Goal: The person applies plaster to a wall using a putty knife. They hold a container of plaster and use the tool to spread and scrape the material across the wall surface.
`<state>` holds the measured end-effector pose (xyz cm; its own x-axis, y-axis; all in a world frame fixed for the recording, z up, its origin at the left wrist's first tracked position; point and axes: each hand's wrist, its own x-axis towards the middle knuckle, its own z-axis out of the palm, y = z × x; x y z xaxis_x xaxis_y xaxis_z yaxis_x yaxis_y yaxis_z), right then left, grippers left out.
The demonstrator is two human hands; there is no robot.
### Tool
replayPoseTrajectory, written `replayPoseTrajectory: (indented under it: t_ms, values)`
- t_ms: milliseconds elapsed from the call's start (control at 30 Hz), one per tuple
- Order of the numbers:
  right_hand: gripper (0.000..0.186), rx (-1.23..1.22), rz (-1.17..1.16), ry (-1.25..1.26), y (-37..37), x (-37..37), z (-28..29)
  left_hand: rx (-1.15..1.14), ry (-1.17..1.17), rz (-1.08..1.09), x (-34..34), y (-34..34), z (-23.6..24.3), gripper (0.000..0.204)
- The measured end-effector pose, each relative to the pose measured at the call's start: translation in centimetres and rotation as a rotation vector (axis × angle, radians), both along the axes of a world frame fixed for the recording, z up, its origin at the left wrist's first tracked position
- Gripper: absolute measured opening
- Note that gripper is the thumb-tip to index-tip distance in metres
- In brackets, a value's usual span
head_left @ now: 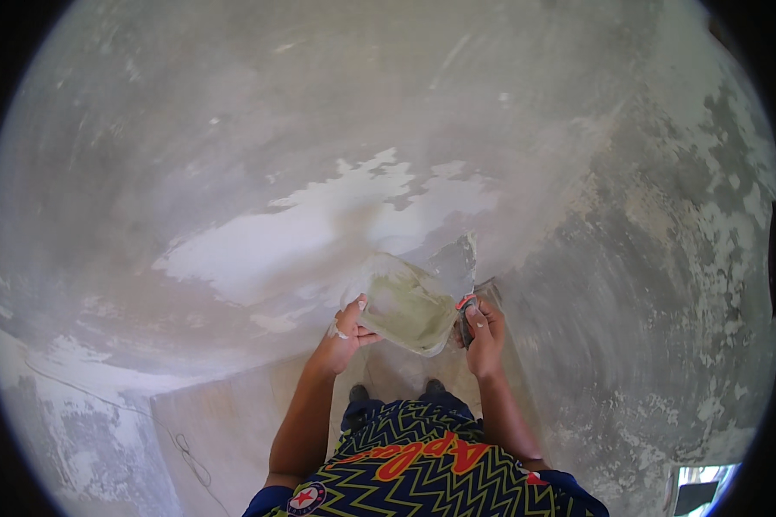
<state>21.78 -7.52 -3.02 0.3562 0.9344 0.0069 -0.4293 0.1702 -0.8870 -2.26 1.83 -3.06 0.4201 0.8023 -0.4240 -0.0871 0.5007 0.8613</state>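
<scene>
Shallow pan point(408, 339) sits between the two hands, its open side up and tilted toward the view, with greenish-grey smears across the inside. The left hand point(347, 336) grips it by the left edge, thumb at the rim and fingers tucked around the lower side, probably so that the inside stays clear for the blade. The right hand point(485, 338), just beyond the pan's right side, is closed around the red-and-black handle of a coated scraper point(457, 261); its blade rises past the fingers over the pan's far right corner, whether touching or only overlapping it I cannot tell. Holding both tools this near each other likely keeps transfers short and lets the pan catch drips. Beyond both grips spreads the grey wall point(233, 146) with a white patch point(293, 233); below them show the shoes point(435, 387) and floor point(259, 396).
</scene>
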Motion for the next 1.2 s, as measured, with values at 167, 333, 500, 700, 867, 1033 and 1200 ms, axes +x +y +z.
replayPoseTrajectory:
  t_ms: [167, 333, 500, 700, 867, 1033, 1200]
  values:
    - [0.024, 0.025, -0.031, -0.11, -1.1, 0.3, -0.5, -0.02, -0.266, 0.048, 1.7, -0.4, 1.7, 0.074]
    - [0.027, -0.037, -0.003, -0.222, -3.3, 0.8, -1.9, -0.005, -0.42, 0.18, 3.5, -1.9, 2.3, 0.063]
    - [0.033, -0.097, 0.092, -0.344, -5.0, 3.0, -2.9, 0.059, -0.378, 0.277, 5.0, -2.7, 2.7, 0.064]
    - [0.035, -0.067, 0.171, -0.321, -7.4, 5.7, -3.1, 0.066, -0.348, 0.27, 6.4, -2.1, 3.5, 0.069]
    - [0.036, -0.103, 0.15, -0.334, -8.6, 7.1, -4.2, 0.042, -0.349, 0.332, 7.5, -2.1, 6.0, 0.069]
    - [0.036, -0.115, 0.174, -0.294, -9.0, 7.3, -4.7, 0.049, -0.309, 0.303, 7.7, -2.0, 6.4, 0.072]
    - [0.034, -0.133, 0.135, -0.27, -10.0, 5.9, -5.7, 0.043, -0.225, 0.301, 8.2, -1.8, 5.8, 0.087]
